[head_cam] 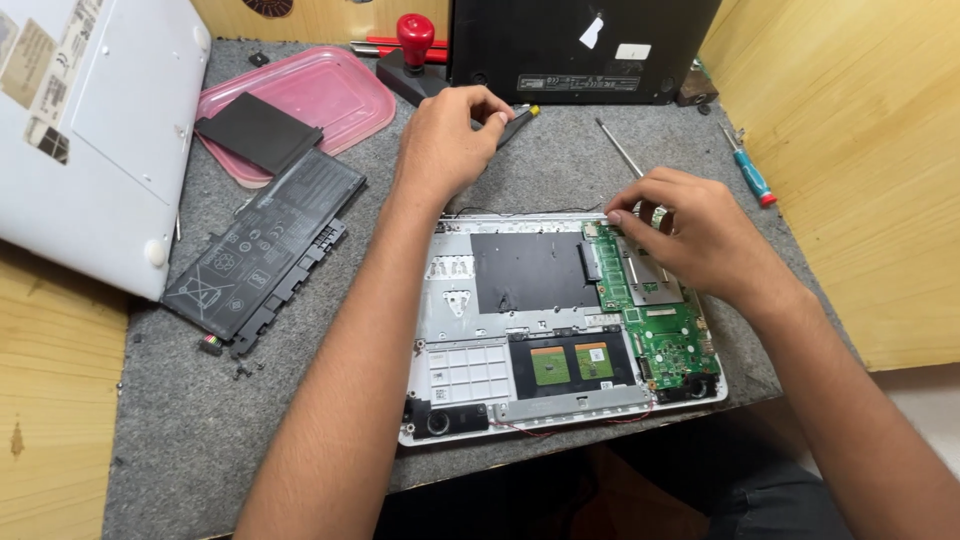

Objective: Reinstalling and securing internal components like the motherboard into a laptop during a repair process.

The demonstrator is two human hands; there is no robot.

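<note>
An opened laptop base (455,290) lies on the grey mat, its green circuit board (665,335) along the right side. My right hand (690,230) rests on the board's upper end, with pinched fingertips at the far edge of the chassis. My left hand (450,135) is beyond the laptop's far edge, closed around a black screwdriver with a yellow tip (520,118). A thin metal rod (620,150) lies on the mat between the two hands.
A black battery pack (265,250) lies left of the laptop. Behind it a pink tray (330,95) holds a dark pad. A white laptop cover (90,130) is far left, a black laptop (580,45) at the back. A blue-red screwdriver (750,175) lies near the wooden right wall.
</note>
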